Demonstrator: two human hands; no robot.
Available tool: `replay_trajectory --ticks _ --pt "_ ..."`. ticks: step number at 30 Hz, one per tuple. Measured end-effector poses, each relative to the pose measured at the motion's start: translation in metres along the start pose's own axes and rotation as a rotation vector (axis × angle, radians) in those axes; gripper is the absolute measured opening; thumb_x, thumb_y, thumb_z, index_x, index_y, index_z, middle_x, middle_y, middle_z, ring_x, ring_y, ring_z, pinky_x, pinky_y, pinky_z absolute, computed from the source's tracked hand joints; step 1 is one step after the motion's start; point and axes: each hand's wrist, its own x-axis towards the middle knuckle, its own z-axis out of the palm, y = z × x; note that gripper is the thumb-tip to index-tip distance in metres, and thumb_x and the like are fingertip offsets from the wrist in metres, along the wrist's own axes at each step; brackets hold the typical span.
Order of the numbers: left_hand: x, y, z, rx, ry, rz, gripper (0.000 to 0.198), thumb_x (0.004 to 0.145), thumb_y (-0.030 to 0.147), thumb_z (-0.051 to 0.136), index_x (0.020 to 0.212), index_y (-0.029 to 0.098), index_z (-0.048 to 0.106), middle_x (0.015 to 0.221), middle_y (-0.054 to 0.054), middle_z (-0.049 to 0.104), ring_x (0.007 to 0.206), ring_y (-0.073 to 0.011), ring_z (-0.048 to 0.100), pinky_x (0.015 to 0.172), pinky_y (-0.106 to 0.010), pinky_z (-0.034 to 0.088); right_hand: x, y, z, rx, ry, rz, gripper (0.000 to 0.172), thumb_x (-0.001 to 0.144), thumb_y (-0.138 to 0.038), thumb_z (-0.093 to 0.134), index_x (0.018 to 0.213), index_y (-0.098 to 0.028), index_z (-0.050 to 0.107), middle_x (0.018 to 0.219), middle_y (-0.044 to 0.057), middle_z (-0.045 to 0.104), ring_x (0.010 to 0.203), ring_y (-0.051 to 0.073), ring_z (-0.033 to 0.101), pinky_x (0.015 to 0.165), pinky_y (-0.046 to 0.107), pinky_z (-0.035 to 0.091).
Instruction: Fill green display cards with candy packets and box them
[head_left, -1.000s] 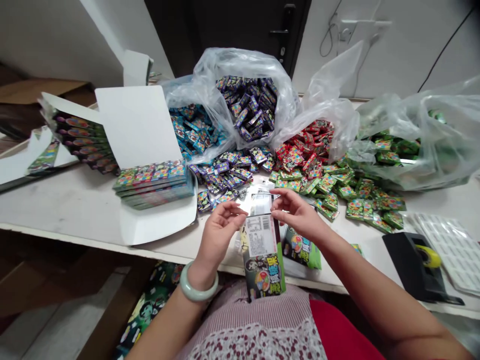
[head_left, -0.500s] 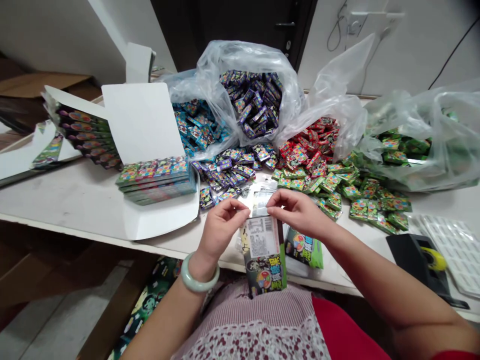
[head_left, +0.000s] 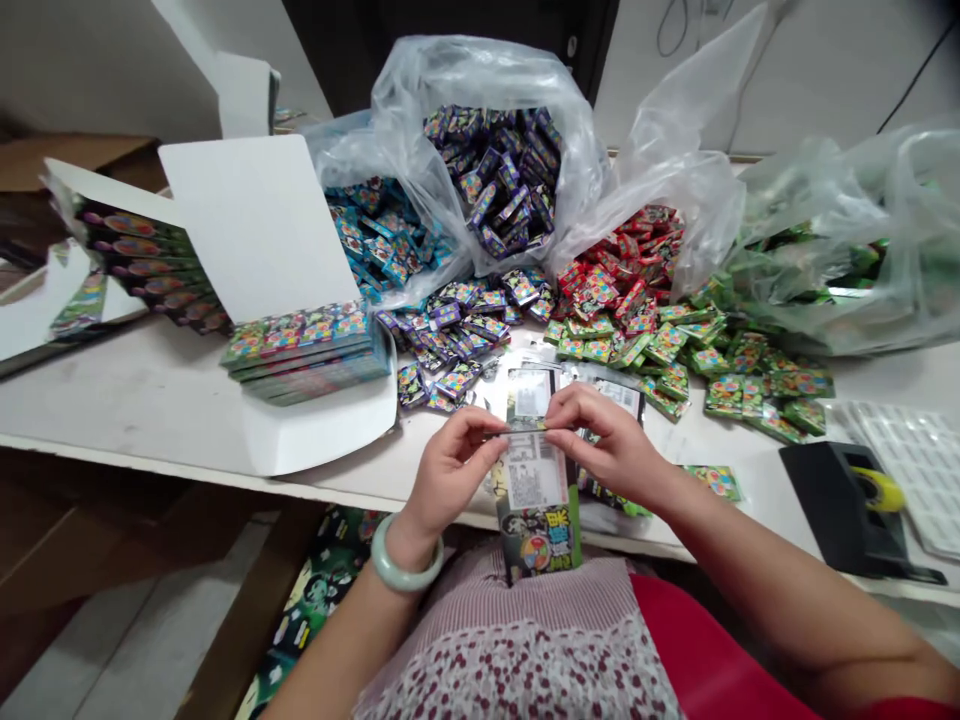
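Observation:
A black and green printed candy pouch hangs upright at the table's front edge, its lower end against my apron. My left hand pinches the left end of its top edge between thumb and fingertips, and a pale bangle circles that wrist. At the right end of the same edge, my right hand pinches with thumb and forefinger. The pouch bears a white barcode label. Just behind the hands, another labelled pouch lies on the table. More printed pouches are partly hidden under my right hand.
Small purple packets, red packets and green packets lie heaped behind my hands, near clear plastic bags. An open white carton with stacked printed sheets stands left. At right sits a black tape dispenser.
The view has shifted a little. My hands have moved slightly right along the pouch top, still pinching it. A small green packet now shows beside my right forearm.

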Motion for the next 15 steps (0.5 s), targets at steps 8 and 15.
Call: replay_trajectory --ticks 8,15 --pt "0.009 0.008 0.001 0.156 -0.012 0.058 0.009 0.086 0.020 0.061 0.094 0.022 0.064 0.089 -0.001 0.059 0.083 -0.0113 0.059 0.071 -0.020 0.050 -0.008 0.003 0.003 0.040 0.117 0.056 0.009 0.090 -0.019 0.057 0.098 -0.022 0.059 0.099 0.006 0.060 0.095 0.016 0.058 0.074 0.029 0.050" --pt "0.014 0.000 0.003 0.296 0.034 -0.002 0.009 0.082 0.027 0.066 0.091 0.025 0.066 0.095 0.000 0.064 0.092 -0.0145 0.060 0.082 -0.023 0.049 -0.012 0.010 0.014 0.038 0.225 0.025 0.009 0.092 -0.023 0.051 0.098 -0.021 0.058 0.102 0.005 0.061 0.100 0.014 0.057 0.083 0.030 0.050"
